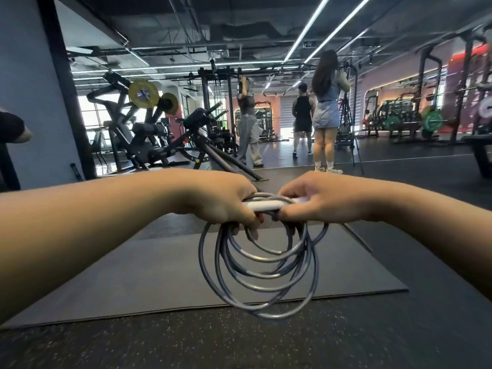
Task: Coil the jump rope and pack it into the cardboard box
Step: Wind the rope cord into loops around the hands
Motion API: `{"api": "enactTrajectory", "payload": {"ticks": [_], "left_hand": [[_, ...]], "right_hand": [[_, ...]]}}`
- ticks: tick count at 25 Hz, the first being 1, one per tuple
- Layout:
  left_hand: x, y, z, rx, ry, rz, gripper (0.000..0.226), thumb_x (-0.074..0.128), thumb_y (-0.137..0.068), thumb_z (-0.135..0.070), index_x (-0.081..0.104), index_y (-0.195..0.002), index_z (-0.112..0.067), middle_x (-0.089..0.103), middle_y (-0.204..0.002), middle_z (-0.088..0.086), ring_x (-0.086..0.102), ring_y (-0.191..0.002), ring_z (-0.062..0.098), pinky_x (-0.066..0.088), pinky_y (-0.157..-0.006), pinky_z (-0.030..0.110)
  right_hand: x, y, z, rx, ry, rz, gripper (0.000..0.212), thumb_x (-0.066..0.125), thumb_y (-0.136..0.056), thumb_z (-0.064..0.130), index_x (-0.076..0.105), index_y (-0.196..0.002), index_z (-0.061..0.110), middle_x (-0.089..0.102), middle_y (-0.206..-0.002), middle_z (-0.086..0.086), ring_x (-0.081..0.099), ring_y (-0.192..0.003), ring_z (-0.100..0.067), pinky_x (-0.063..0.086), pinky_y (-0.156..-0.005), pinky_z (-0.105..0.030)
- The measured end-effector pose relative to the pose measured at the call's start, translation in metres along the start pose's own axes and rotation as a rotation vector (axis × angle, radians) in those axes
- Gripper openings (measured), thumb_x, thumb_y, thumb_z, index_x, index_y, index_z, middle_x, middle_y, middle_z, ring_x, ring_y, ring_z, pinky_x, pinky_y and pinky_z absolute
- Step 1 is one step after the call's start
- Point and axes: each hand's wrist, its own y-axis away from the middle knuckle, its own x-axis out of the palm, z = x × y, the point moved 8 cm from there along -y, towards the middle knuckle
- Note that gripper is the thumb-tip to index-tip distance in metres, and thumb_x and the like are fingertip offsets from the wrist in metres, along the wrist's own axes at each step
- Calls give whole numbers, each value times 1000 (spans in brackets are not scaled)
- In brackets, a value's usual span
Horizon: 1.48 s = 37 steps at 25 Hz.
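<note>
The grey jump rope (259, 272) hangs in several loose loops below my hands, above the floor mat. Its white handle (262, 205) lies crosswise between my two fists. My left hand (221, 201) is closed around the top of the loops and one end of the handle. My right hand (316, 198) grips the other end, fingers curled over the rope. No cardboard box is in view.
A dark grey mat (159, 270) lies on the speckled rubber floor in front of me. Weight machines (149, 129) stand at the left, racks (431, 113) at the right. Three people (324, 110) stand further back in the gym.
</note>
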Motion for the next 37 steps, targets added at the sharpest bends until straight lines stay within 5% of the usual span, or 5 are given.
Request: {"api": "enactTrajectory", "payload": {"ticks": [5, 13, 18, 28, 37], "left_hand": [[-8, 22, 17, 62, 506, -179, 10, 68, -94, -23, 68, -85, -19, 69, -69, -14, 52, -58, 5, 40, -54, 17], [23, 21, 28, -29, 1038, -475, 23, 66, -94, -28, 74, -75, -20, 61, -70, 1, 47, -62, 15, 35, -55, 29], [32, 15, 35, -304, 1431, -856, 14, 62, -98, -20, 72, -98, -10, 67, -78, -2, 53, -54, 11, 45, -46, 21], [66, 23, 37, -567, 1443, -1091, 19, 64, -91, -13, 58, -108, -14, 72, -100, 4, 68, -82, 21, 49, -66, 32], [56, 60, 80, -430, 1278, -1019, 30, 59, -87, 6, 57, -108, -16, 63, -89, -3, 66, -78, 14, 56, -72, 30]], "right_hand": [[-22, 11, -28, 119, -519, -95, 60, 45, -92, 68, 72, -88, 14, 54, -64, 2, 38, -53, -13, 31, -51, -27], [-9, 14, -65, 146, -964, -388, 24, 69, -89, 23, 81, -100, 5, 69, -77, -7, 60, -58, -16, 55, -53, -28], [32, 23, -40, 118, -1528, -282, 68, 41, -97, 62, 77, -115, 7, 75, -122, -22, 74, -105, -37, 54, -99, -54], [41, 6, -15, 182, -980, -884, 3, 71, -92, 11, 70, -89, 11, 73, -66, -12, 66, -61, -26, 53, -58, -35], [79, -36, 11, 130, -1165, -564, 26, 61, -100, 19, 62, -74, 16, 62, -59, 2, 62, -61, -17, 51, -65, -32]]}}
